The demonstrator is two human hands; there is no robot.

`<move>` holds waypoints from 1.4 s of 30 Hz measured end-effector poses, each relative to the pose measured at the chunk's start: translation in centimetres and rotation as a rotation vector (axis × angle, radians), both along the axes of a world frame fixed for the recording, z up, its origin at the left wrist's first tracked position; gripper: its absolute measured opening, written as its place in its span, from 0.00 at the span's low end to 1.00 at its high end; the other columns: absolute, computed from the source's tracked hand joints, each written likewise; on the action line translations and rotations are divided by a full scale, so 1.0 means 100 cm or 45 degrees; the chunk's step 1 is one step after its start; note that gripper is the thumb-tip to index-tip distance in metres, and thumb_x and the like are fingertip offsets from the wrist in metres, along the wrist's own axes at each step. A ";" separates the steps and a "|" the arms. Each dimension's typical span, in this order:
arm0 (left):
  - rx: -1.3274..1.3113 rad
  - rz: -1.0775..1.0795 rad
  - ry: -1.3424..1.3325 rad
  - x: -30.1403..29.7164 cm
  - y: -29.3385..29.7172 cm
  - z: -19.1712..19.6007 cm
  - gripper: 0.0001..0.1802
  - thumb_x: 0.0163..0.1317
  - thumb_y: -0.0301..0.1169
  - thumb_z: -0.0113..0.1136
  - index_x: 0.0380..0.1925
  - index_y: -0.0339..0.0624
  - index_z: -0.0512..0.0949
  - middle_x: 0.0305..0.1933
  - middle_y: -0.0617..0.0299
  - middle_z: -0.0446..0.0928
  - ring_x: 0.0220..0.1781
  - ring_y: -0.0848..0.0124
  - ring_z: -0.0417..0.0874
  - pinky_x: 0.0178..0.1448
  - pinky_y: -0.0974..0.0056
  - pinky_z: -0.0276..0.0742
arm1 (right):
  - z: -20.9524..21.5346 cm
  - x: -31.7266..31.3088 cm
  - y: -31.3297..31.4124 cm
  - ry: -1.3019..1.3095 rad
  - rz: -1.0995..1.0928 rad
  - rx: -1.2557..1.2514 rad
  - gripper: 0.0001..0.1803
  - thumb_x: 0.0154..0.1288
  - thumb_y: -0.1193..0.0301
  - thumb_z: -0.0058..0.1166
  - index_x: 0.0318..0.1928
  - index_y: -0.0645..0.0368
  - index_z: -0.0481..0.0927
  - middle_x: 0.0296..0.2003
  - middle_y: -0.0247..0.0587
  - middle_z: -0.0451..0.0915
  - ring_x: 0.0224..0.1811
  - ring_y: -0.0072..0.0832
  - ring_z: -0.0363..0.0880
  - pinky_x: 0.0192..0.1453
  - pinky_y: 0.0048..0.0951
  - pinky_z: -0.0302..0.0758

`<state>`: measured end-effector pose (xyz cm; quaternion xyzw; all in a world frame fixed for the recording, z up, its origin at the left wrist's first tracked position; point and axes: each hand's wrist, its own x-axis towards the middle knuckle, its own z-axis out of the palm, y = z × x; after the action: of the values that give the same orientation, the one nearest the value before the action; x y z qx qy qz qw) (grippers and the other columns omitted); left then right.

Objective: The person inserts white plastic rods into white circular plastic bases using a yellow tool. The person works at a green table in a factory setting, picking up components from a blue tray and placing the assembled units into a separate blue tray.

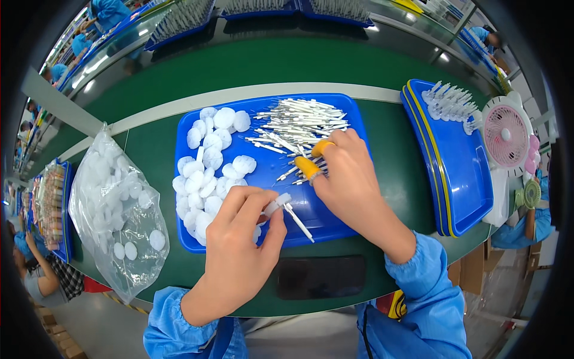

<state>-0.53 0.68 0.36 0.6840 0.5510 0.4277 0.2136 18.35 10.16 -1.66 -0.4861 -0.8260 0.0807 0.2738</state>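
In my left hand [240, 239], thumb and fingers pinch a white round disc with a thin white rod [299, 222] sticking out of it toward the lower right. My right hand [350, 179] reaches into a loose heap of thin white rods [302, 122]. Yellow covers sit on its thumb and index finger, whose tips are slightly apart just over the rods. Both the heap and a pile of white fuzzy discs [203, 179] lie in a blue tray [269, 241], the discs on its left side. My left fingers are over the tray's near part.
A clear plastic bag [122, 221] of discs lies left of the tray. A dark phone [321, 277] rests at the near edge. At right, stacked blue trays [457, 179] carry rods with discs, beside a pink fan [505, 134]. Filled trays [179, 21] stand beyond; other people work around.
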 end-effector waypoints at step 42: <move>-0.054 -0.042 -0.016 0.005 -0.003 0.000 0.11 0.59 0.18 0.72 0.40 0.33 0.82 0.37 0.53 0.80 0.32 0.58 0.89 0.34 0.59 0.84 | 0.022 0.009 -0.072 0.458 0.353 -0.195 0.20 0.43 0.87 0.66 0.42 0.72 0.87 0.33 0.46 0.78 0.35 0.44 0.76 0.40 0.41 0.73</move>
<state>0.00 0.42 0.38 0.6855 0.5472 0.4166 0.2388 19.28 2.93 0.54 -0.3652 -0.8141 0.2653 0.3653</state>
